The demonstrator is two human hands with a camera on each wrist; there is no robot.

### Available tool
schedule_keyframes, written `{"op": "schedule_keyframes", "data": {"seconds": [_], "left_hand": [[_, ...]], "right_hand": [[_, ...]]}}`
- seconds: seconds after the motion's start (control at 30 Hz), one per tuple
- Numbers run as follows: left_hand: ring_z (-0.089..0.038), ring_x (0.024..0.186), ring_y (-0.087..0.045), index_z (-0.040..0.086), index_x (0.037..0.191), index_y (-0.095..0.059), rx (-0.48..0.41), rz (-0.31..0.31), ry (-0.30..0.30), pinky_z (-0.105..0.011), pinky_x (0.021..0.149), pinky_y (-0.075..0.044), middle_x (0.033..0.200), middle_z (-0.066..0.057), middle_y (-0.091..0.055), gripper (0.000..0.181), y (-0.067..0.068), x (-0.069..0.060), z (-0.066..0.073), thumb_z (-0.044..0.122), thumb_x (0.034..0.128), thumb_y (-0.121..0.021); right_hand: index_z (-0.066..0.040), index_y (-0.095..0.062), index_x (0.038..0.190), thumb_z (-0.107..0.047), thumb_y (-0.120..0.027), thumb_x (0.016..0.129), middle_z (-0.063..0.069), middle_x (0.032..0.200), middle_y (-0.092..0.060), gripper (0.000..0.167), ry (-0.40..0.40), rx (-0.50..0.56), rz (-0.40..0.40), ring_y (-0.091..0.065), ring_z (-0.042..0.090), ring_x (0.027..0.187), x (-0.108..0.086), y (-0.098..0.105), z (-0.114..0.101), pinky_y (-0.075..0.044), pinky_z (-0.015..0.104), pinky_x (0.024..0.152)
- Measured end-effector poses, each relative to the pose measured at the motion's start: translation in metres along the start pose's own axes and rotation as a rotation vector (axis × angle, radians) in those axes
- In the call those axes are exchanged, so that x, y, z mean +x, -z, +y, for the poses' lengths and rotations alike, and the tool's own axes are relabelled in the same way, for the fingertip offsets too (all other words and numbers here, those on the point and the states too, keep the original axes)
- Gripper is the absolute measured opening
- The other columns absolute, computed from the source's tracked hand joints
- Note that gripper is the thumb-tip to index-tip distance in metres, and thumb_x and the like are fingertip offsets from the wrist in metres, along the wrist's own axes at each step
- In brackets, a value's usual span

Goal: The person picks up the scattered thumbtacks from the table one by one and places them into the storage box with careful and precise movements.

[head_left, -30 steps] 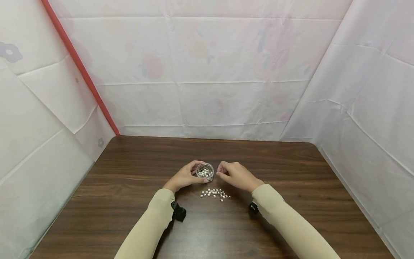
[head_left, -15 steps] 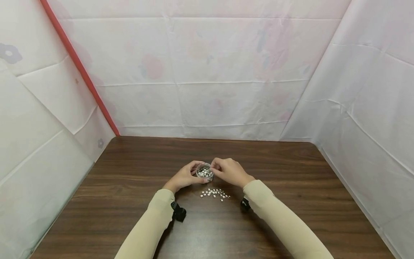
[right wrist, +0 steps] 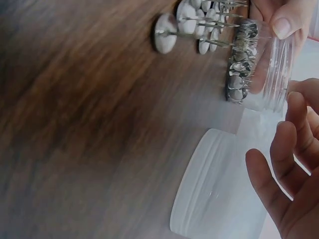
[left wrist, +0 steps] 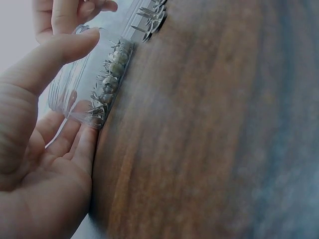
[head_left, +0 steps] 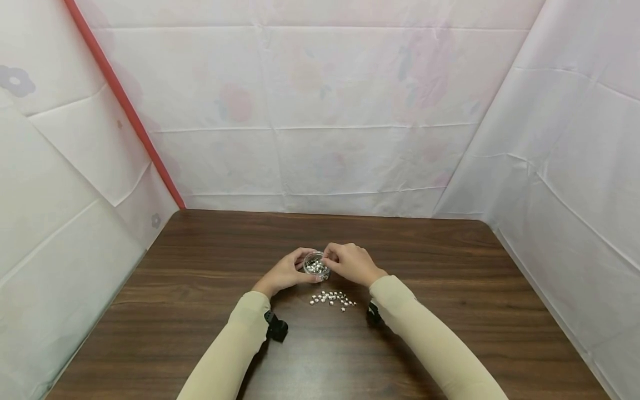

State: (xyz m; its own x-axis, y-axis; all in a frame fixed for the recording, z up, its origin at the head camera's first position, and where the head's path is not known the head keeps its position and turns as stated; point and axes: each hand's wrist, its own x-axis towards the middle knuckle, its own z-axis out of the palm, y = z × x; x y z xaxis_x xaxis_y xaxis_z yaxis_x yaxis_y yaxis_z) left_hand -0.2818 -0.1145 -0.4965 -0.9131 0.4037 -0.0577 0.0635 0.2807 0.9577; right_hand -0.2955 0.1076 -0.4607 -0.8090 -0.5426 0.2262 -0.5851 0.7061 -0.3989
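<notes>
My left hand (head_left: 284, 273) grips the side of a small clear jar (left wrist: 70, 87) between thumb and fingers. Silvery thumbtacks (left wrist: 108, 84) cover the jar's bottom; its mouth is uncovered. From the right, my right hand (head_left: 354, 264) reaches over the rim, thumb and forefinger close together at the mouth. In the right wrist view its other fingers (right wrist: 286, 149) stay loosely bent outside the jar. Whether a tack sits between those fingertips is hidden. A loose group of thumbtacks (head_left: 331, 298) lies on the table just in front of the jar, several with points up.
The dark wood-grain table (head_left: 200, 311) has white cloth (head_left: 320, 161) hanging behind it and at both sides. A red strip (head_left: 125, 103) runs down the left corner. In the right wrist view a pale rounded shape (right wrist: 207, 186) cannot be made out.
My right hand has moved left from beside the jar to over its mouth, then slightly farther in. The left hand, the jar and the tacks on the table look unmoved.
</notes>
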Motion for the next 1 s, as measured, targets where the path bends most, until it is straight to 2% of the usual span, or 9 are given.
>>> {"op": "schedule_keyframes", "data": {"seconds": [0.2,0.4,0.57,0.83,1.0], "left_hand": [[-0.028,0.131,-0.050,0.012,0.144,-0.049,-0.010,-0.012,-0.009,-0.045,0.108,-0.043,0.140,-0.011,-0.052,0.074,0.000,0.001,-0.001,0.019,0.0808,-0.087],[-0.031,0.128,-0.052,0.008,0.144,-0.048,-0.027,-0.021,-0.040,-0.046,0.107,-0.044,0.138,-0.015,-0.053,0.074,0.001,0.003,-0.004,0.015,0.0817,-0.086],[-0.026,0.126,-0.054,0.013,0.142,-0.050,-0.031,-0.020,-0.019,-0.043,0.103,-0.047,0.135,-0.010,-0.056,0.073,0.000,0.003,-0.004,0.016,0.0799,-0.088],[-0.029,0.126,-0.054,0.010,0.143,-0.049,-0.023,-0.018,-0.027,-0.043,0.102,-0.049,0.134,-0.012,-0.056,0.073,0.000,0.002,-0.002,0.017,0.0809,-0.087],[-0.031,0.127,-0.053,0.009,0.144,-0.049,-0.027,-0.020,-0.030,-0.044,0.102,-0.048,0.135,-0.015,-0.055,0.073,0.000,0.002,-0.003,0.016,0.0816,-0.087]], "right_hand": [[-0.023,-0.070,0.104,-0.031,-0.066,0.100,-0.015,0.082,-0.068,0.011,-0.023,0.035,0.003,-0.060,-0.002,0.068,-0.004,0.004,0.001,-0.053,0.024,0.063],[-0.022,-0.070,0.103,-0.030,-0.065,0.100,-0.016,0.081,-0.067,0.010,-0.014,0.023,0.011,-0.059,-0.002,0.067,-0.011,0.008,0.003,-0.052,0.024,0.061],[-0.024,-0.069,0.101,-0.030,-0.066,0.099,-0.016,0.079,-0.066,0.007,-0.017,0.013,0.002,-0.057,-0.001,0.064,-0.019,0.009,0.006,-0.050,0.024,0.058],[-0.025,-0.069,0.102,-0.030,-0.065,0.100,-0.018,0.074,-0.060,0.007,0.001,0.012,-0.046,-0.051,0.001,0.056,-0.030,0.013,0.008,-0.047,0.024,0.052],[-0.025,-0.067,0.098,-0.030,-0.065,0.100,-0.018,0.070,-0.056,0.005,0.037,-0.024,-0.096,-0.050,0.001,0.057,-0.041,0.017,0.008,-0.046,0.025,0.051]]}}
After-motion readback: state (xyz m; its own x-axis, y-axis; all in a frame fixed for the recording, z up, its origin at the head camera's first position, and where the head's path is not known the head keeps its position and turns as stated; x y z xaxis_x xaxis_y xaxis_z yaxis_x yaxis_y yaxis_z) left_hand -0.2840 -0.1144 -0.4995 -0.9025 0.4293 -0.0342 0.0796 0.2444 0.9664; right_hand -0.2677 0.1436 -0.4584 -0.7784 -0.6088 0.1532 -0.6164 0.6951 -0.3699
